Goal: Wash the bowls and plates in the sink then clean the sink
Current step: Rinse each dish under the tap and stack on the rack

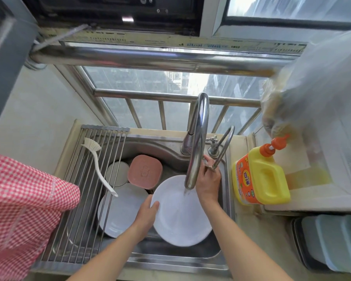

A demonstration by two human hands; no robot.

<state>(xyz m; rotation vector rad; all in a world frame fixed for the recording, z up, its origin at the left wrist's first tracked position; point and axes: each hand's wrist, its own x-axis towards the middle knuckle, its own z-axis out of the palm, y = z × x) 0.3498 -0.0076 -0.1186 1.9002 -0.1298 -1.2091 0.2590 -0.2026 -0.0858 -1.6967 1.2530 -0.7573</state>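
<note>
**Rinsing has only just begun; most of the dishes are still waiting**

The left hand (147,212) grips the near-left rim of a big white plate (180,211), tilting it under the tall faucet (198,138), where a thin stream of water seems to be falling. The right hand (208,179) reaches up behind the spout, fingers closed around what looks like the tap lever; I cannot see exactly what it grasps.

To the left of the left hand a second white plate (120,209) lies in the sink (170,258), partly under the roll-up rack (85,189). Beyond it sit a pink square container (145,171) and a round grey dish (117,172). A white brush (98,165) rests on the rack. The yellow detergent bottle (259,177) stands right of the right hand, untouched.

By my reckoning nothing is finished yet: no clean dish is set aside, and scrubbing the sink itself comes later.
</note>
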